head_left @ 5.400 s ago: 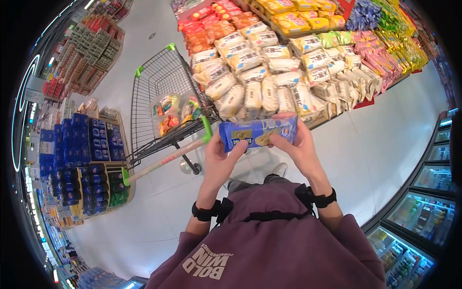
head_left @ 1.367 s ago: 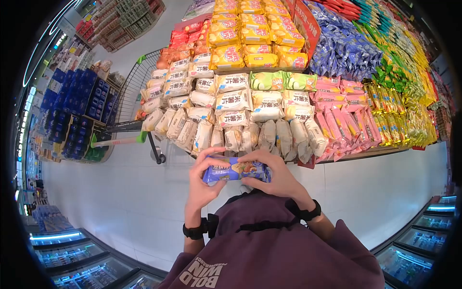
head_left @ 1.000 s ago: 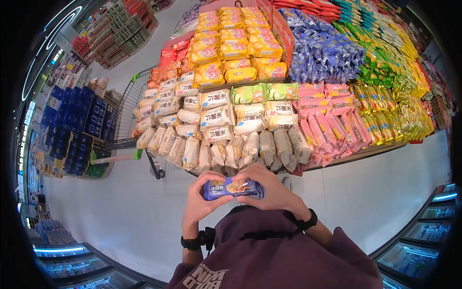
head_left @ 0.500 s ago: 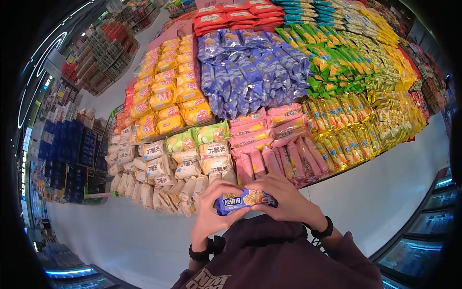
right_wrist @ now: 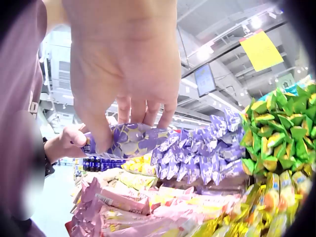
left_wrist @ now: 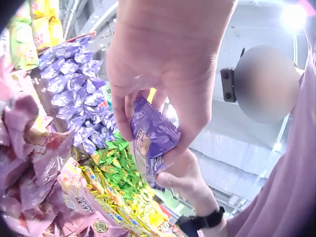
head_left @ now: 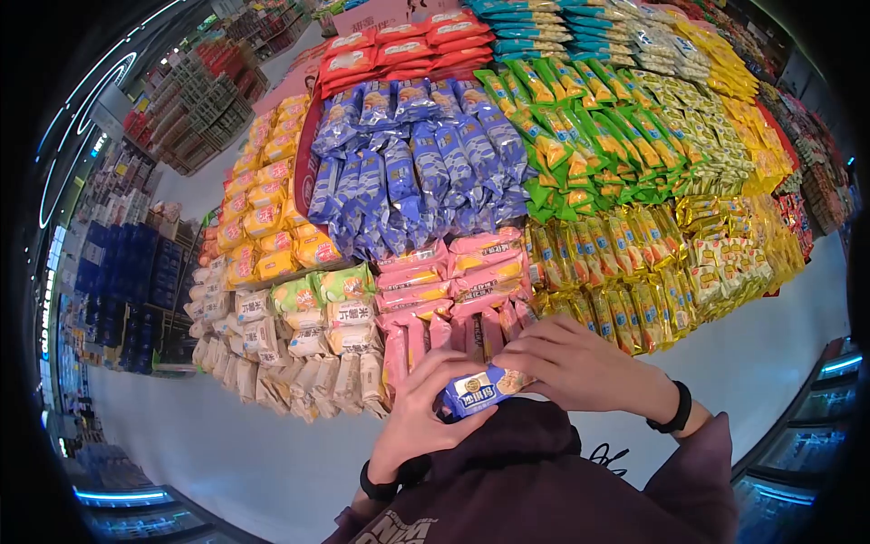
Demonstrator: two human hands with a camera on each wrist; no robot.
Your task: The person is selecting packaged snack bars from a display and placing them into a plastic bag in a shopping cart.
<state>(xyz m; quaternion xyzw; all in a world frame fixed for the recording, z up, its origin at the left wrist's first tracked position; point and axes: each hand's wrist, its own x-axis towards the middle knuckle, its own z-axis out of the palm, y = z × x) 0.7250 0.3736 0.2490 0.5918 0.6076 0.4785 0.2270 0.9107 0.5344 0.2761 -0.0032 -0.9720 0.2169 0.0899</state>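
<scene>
A blue sachima packet (head_left: 478, 390) with white lettering and a food picture is held in front of the body in the head view. My left hand (head_left: 426, 417) grips its left end, fingers over the top and thumb below. At the other end, my right hand (head_left: 580, 367) pinches it between thumb and fingers. The left wrist view shows the packet's crimped end (left_wrist: 158, 116) poking out between the left thumb and fingers. In the right wrist view the right thumb lies on the packet's wrapper (right_wrist: 136, 140), with fingertips along its upper edge.
Just beyond the hands stands a wide snack display: pink packets (head_left: 489, 286), purple-blue ones (head_left: 417, 163), green ones (head_left: 598, 136) and gold ones (head_left: 625, 272). Cream packets (head_left: 263, 335) line its left corner. Lit refrigerated cabinets (head_left: 784, 494) run along the lower right.
The head view has swung right along the display, and the shopping cart at left has left sight. Both hands still hold the packet, now tilted, and the right hand has shifted toward its right end.
</scene>
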